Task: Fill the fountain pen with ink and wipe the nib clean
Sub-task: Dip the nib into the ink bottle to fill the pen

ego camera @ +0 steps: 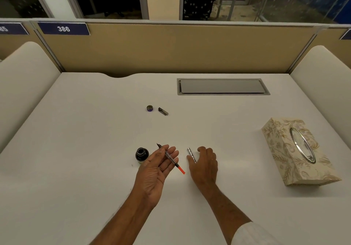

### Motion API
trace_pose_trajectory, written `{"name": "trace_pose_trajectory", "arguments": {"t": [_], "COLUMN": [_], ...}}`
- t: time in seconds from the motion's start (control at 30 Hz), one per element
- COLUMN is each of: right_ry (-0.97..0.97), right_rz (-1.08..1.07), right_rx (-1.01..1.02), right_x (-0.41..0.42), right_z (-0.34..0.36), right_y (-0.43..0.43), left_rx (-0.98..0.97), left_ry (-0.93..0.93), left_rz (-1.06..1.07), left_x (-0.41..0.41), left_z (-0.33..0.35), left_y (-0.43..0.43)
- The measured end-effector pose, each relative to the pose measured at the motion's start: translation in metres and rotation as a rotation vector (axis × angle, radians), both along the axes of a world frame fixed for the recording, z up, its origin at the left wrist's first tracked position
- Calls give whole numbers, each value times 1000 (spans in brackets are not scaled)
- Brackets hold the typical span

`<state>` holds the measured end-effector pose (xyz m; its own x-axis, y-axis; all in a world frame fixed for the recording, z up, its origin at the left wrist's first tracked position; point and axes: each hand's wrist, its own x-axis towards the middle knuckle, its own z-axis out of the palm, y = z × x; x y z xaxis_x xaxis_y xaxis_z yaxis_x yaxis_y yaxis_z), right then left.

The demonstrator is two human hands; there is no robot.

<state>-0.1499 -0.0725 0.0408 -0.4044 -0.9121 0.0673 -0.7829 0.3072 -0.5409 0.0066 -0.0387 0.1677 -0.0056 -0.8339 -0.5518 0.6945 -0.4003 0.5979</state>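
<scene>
The worktop (95, 149) carried a tissue box (284, 149) near its right edge. Near the front edge the left hand (153, 174), just beside the open ink bottle (141, 154), pinched the fountain pen (171, 159) between thumb and fingers. The right hand (205, 167) curved over the barrel (191, 154), its grip unclear. The fill probably wanted the nib fully sunk and the orange end worked slowly.

White desk (95, 130), open ink bottle (141, 154), bottle cap (149, 108), dark pen part (163, 111), tissue box (281, 146)
</scene>
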Motion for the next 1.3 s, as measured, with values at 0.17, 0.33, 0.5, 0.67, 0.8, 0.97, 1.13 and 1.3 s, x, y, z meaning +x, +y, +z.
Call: {"name": "trace_pose_trajectory", "arguments": {"t": [0.17,0.33,0.5,0.67,0.8,0.97,1.13,1.3], "right_ry": [-11,-25,-85,-414,-659,-752,-715,-682], "right_rz": [-5,-7,-54,-124,-30,165,231,237], "right_rx": [-5,-15,-58,-149,-147,10,41,65], "right_x": [0,-2,-6,-6,4,18,26,40], "right_z": [0,2,13,48,88,115,122,122], "right_y": [1,1,5,21,52,83,83,80], "left_rx": [-4,-3,-3,8,16,25,22,40], "left_ry": [1,3,20,53,78,106,132,166], "left_rz": [5,12,14,30,55,99,140,150], "left_x": [0,-1,1,0,0,1,5,17], "left_z": [0,-2,-3,-2,-2,-2,0,-4], "left_y": [2,3,3,3,4,7,13,14]}}
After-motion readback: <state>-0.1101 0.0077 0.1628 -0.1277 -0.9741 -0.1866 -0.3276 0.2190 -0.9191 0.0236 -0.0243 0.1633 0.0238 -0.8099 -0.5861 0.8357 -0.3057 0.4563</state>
